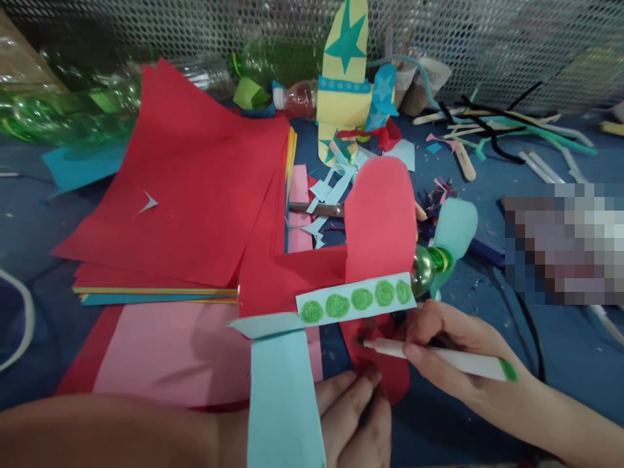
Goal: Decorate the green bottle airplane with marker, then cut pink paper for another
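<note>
Our left forearm fills the near left, and from there we travel right across the dark blue table. Far left, we spot green bottles lying on their sides. On to the big paper stack, red on top, a small pale scrap resting on it, and a pink sheet showing on its near side. Next, a pale blue strip runs up from the near edge, over part of our left hand. Those fingers are bent at the near end of the red paper shape; whether they grip it or just press, we cannot tell. Farther off, scissors lie among pale blue clippings, with a yellow paper shape bearing teal stars beyond. Right of centre, our red shape stretches near to far, crossed by a dotted strip with five green spots. And our right hand has its fingers closed around a green-ended marker, tip at the red shape's near part; contact is unclear. Just beyond that hand, a green-capped bottle neck pokes out; far right, thin sticks lie heaped.
</note>
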Tool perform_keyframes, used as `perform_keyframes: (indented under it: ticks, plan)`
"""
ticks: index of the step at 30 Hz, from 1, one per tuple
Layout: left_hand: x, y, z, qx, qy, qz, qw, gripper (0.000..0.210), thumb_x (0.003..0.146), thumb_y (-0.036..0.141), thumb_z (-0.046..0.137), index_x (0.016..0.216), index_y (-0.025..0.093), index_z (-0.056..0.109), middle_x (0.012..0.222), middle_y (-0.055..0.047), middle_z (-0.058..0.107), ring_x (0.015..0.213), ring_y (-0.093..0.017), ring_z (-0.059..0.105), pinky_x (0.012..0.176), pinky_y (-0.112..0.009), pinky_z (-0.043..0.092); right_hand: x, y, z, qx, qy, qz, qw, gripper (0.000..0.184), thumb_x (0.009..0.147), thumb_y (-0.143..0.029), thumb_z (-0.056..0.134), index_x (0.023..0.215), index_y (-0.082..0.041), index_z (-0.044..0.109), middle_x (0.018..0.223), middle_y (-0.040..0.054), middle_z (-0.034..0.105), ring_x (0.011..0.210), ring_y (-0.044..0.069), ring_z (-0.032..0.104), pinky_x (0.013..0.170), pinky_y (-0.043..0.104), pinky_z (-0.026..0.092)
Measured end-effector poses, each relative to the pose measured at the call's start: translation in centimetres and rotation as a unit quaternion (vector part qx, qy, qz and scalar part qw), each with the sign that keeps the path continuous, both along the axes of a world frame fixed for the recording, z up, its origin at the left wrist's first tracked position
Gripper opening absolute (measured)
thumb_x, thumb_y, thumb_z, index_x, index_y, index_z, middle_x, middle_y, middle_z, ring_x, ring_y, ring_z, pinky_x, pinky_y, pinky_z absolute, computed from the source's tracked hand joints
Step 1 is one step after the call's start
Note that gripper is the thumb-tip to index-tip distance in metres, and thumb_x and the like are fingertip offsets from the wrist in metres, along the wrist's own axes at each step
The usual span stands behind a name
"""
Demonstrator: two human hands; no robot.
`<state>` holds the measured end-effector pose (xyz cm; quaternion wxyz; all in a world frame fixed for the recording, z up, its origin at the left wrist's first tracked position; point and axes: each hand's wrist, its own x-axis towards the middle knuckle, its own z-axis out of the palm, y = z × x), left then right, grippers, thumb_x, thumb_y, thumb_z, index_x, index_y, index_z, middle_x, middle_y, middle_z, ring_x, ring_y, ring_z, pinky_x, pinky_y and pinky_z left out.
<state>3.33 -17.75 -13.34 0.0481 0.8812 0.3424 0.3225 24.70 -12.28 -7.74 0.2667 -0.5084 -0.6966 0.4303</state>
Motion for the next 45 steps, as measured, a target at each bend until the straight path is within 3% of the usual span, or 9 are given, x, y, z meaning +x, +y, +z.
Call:
perform_keyframes:
  ticks: [3, 9, 15, 26, 31, 37, 45]
  plan:
    - [0.09, 0.01, 0.01, 0.005, -0.016, 0.015, 1.000, 0.021, 0.091, 0.016, 0.058, 0.108, 0.017, 0.069, 0.116, 0.001, 0.071, 0.101, -0.015, 0.070, 0.092, -0.023, 0.057, -0.06, 0.06, 0.08, -0.002, 0.006, 0.003, 1.000, 0.020, 0.090, -0.031, 0.059, 0.074, -0.023, 0.049, 0.060, -0.0037, 0.058, 0.052, 0.010, 0.051, 0.046, 0.018, 0.042]
    - [-0.29, 0.03, 0.16, 0.022, 0.054, -0.027, 0.998, 0.023, 0.096, 0.018, 0.051, 0.112, 0.018, 0.068, 0.124, -0.002, 0.067, 0.106, -0.017, 0.068, 0.094, -0.027, 0.057, 0.17, -0.03, -0.14, 0.018, -0.025, -0.013, 0.999, 0.026, 0.092, -0.031, 0.054, 0.070, -0.023, 0.044, 0.055, -0.0053, 0.050, 0.048, 0.010, 0.043, 0.042, 0.018, 0.037]
    - [-0.26, 0.06, 0.36, 0.027, 0.044, -0.019, 0.999, 0.023, 0.095, 0.017, 0.052, 0.112, 0.017, 0.068, 0.128, -0.004, 0.065, 0.109, -0.017, 0.067, 0.094, -0.028, 0.056, 0.20, -0.09, -0.33, 0.028, -0.033, -0.009, 0.999, 0.027, 0.092, -0.028, 0.052, 0.067, -0.023, 0.042, 0.054, -0.0059, 0.047, 0.048, 0.010, 0.042, 0.041, 0.018, 0.036]
    - [-0.10, -0.17, -0.11, -0.004, 0.012, 0.002, 1.000, 0.024, 0.097, 0.017, 0.050, 0.111, 0.017, 0.068, 0.124, 0.000, 0.067, 0.106, -0.014, 0.068, 0.094, -0.024, 0.056, 0.20, -0.02, -0.20, 0.022, -0.040, -0.004, 0.999, 0.027, 0.092, -0.028, 0.050, 0.067, -0.023, 0.043, 0.053, -0.0049, 0.048, 0.046, 0.010, 0.043, 0.041, 0.020, 0.037]
    - [-0.51, -0.18, -0.23, 0.011, 0.074, -0.044, 0.996, 0.027, 0.098, 0.018, 0.048, 0.118, 0.018, 0.065, 0.133, -0.004, 0.061, 0.113, -0.017, 0.065, 0.099, -0.027, 0.053, 0.13, -0.10, -0.25, 0.022, -0.045, 0.001, 0.999, 0.027, 0.092, -0.028, 0.051, 0.067, -0.023, 0.043, 0.054, -0.0041, 0.050, 0.048, 0.011, 0.046, 0.042, 0.020, 0.039]
    - [-0.17, 0.07, 0.07, 0.009, 0.024, -0.017, 1.000, 0.023, 0.094, 0.016, 0.053, 0.112, 0.016, 0.068, 0.128, -0.003, 0.065, 0.108, -0.016, 0.067, 0.095, -0.026, 0.056, 0.13, -0.02, -0.01, 0.030, -0.045, 0.002, 0.999, 0.028, 0.091, -0.025, 0.050, 0.065, -0.023, 0.041, 0.053, -0.0046, 0.048, 0.047, 0.010, 0.045, 0.041, 0.020, 0.036]
    - [-0.26, -0.02, 0.09, 0.023, 0.029, -0.019, 0.999, 0.023, 0.095, 0.017, 0.053, 0.111, 0.016, 0.069, 0.125, -0.003, 0.067, 0.105, -0.018, 0.069, 0.092, -0.027, 0.058, 0.42, -0.18, -0.56, 0.023, -0.044, -0.004, 0.999, 0.028, 0.092, -0.025, 0.049, 0.065, -0.023, 0.039, 0.055, -0.0048, 0.046, 0.050, 0.011, 0.045, 0.044, 0.021, 0.036]
